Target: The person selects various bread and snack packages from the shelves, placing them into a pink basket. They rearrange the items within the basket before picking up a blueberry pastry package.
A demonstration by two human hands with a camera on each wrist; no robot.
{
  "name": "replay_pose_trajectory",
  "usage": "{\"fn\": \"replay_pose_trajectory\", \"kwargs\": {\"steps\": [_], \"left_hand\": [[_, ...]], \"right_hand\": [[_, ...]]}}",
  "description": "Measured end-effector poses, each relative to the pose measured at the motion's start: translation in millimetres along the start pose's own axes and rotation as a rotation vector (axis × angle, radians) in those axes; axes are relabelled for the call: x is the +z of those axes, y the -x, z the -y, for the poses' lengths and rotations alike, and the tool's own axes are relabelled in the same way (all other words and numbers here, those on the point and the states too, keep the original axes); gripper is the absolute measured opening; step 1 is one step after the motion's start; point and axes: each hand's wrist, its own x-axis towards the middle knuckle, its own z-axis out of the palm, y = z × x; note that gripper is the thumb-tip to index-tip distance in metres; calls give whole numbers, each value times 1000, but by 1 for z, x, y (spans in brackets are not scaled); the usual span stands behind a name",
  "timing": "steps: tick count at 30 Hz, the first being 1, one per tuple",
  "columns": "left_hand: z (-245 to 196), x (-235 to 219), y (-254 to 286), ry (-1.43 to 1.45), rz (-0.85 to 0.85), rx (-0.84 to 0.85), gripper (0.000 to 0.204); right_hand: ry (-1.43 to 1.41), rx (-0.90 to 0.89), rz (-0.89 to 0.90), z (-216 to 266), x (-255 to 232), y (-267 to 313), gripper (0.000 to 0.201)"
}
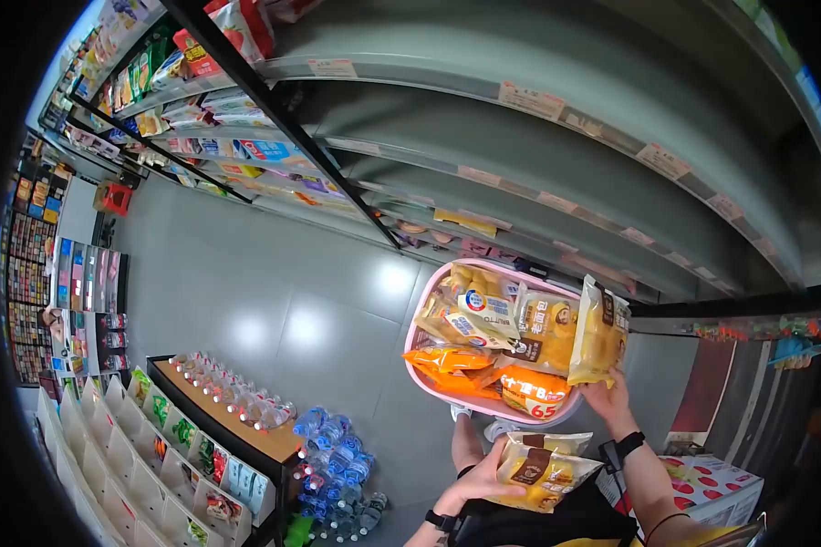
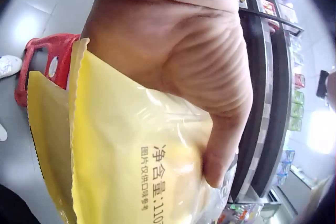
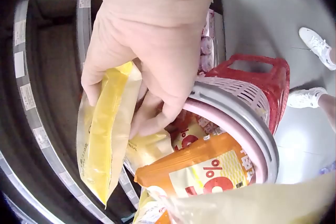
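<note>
My left hand (image 1: 477, 476) grips bread packs (image 1: 547, 479) in clear and yellow wrapping, low in front of my body. In the left wrist view two packs overlap, the front pack (image 2: 136, 150) with the thumb pressed on its face. My right hand (image 1: 608, 398) pinches the lower end of another bread pack (image 1: 600, 335), at the right end of a pink basket (image 1: 414, 319). In the right wrist view, thumb and fingers straddle that pack (image 3: 105, 134) upright beside the basket rim. Bread packs (image 1: 543, 319) and orange packs (image 1: 534, 390) fill the basket.
Grey shelves (image 1: 556, 100) with price tags rise close behind the basket. A red stand (image 3: 278, 82) is under the basket. Bottled water (image 1: 336, 469) stands on the floor at left, beside a wooden-topped display (image 1: 187, 383). A strawberry-printed box (image 1: 711, 488) sits at right.
</note>
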Motion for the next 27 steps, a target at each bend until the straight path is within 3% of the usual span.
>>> {"fn": "replay_pose_trajectory", "kwargs": {"steps": [3, 5, 6, 13, 17, 20, 27], "left_hand": [[13, -4, -12, -406, -66, 49, 120], [-11, -8, -22, -194, -19, 15, 121], [-27, -8, -26, -346, -63, 29, 122], [-27, -11, -40, -229, -60, -93, 125], [-29, -10, -40, -467, -64, -127, 130], [-3, -15, -40, -494, -77, -104, 129], [9, -18, -42, -373, -10, -127, 118]], "right_hand": [[-9, -4, 18, -2, 3, 1, 59], [-15, -16, 25, -3, 4, 1, 60], [-9, -13, 31, -3, 6, 1, 60], [2, 23, 55, -2, 2, 0, 62], [-15, 7, 68, -3, 0, -1, 60], [-25, 14, 114, -3, 8, 1, 60], [2, 25, 100, -3, -3, -4, 62]]}}
